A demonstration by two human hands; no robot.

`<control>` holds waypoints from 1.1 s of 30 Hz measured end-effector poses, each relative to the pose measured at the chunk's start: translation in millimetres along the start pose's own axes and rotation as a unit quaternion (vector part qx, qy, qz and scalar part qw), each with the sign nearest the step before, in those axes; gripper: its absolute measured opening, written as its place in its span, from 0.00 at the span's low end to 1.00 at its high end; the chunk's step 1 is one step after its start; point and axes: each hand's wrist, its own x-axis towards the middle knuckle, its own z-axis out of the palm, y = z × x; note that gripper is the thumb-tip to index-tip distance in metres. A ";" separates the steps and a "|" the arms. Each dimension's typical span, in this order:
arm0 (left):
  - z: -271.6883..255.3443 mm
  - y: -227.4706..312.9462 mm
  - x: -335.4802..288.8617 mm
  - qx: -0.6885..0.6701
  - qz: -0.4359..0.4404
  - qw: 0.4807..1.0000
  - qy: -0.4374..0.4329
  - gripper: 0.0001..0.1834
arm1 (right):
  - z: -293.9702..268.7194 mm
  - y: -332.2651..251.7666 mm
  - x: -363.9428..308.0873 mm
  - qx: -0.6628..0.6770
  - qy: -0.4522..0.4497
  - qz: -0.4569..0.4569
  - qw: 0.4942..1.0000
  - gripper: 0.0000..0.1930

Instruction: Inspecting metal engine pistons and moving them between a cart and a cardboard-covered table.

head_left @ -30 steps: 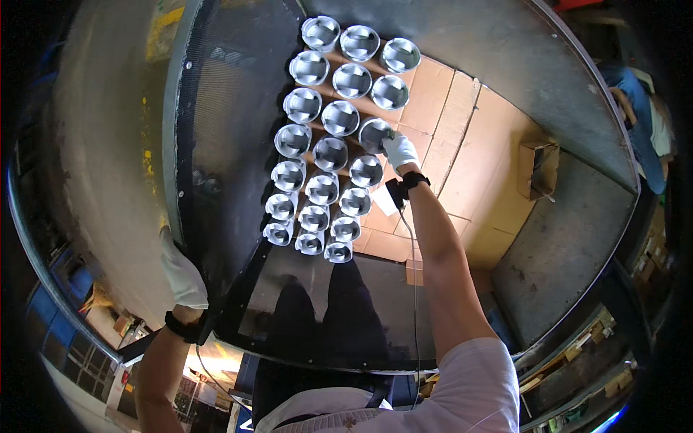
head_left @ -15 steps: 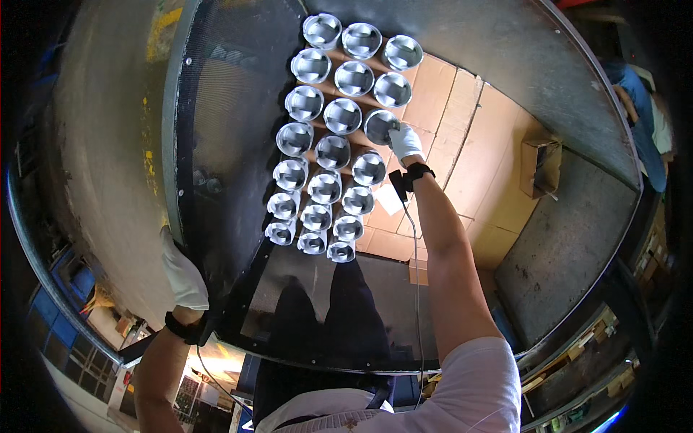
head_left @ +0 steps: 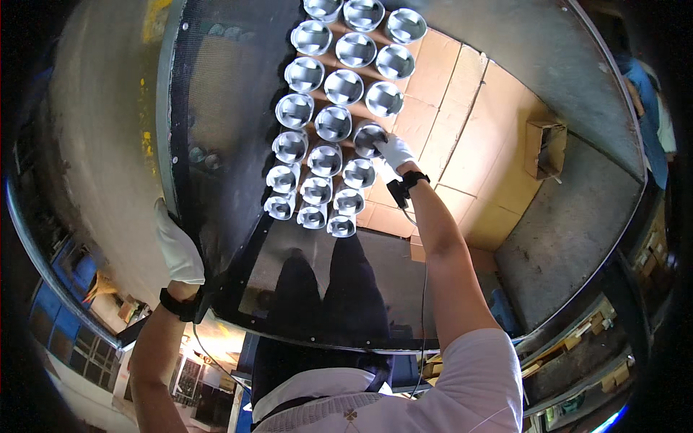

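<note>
Silver metal pistons (head_left: 343, 87) stand in three columns on flattened cardboard (head_left: 433, 137). My right hand (head_left: 396, 152), in a white glove, has its fingers on the right rim of a piston (head_left: 369, 136) in the right-hand column, which is darkened by shadow. Whether the fingertips reach inside that rim is hidden. My left hand (head_left: 179, 249), also gloved, lies along the top edge of the dark bin's left wall (head_left: 173, 137). Its fingers are stretched out and hold nothing.
A small open cardboard box (head_left: 546, 150) sits at the cardboard's right edge. Dark metal walls enclose the bin, and its front panel (head_left: 361, 281) is close to my body. A cable (head_left: 424, 310) hangs from my right wrist. Another person (head_left: 642, 108) is beyond the right wall.
My right hand has gone from one piston in the right-hand column to the neighbouring one nearer me. The view has shifted, so the pistons appear higher. My left hand stays on the wall edge.
</note>
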 end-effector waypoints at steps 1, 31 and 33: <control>5.5 1.6 -0.8 -0.038 -0.015 0.999 0.027 0.14 | 4.3 9.1 6.8 0.000 0.001 0.003 1.000 0.25; -11.7 -21.8 11.5 0.061 0.082 0.995 0.002 0.16 | 19.6 19.4 24.5 0.084 0.102 0.002 0.991 0.19; -18.2 -25.6 12.2 0.122 0.130 0.984 0.002 0.17 | 31.3 24.3 9.8 0.140 0.101 -0.006 0.985 0.23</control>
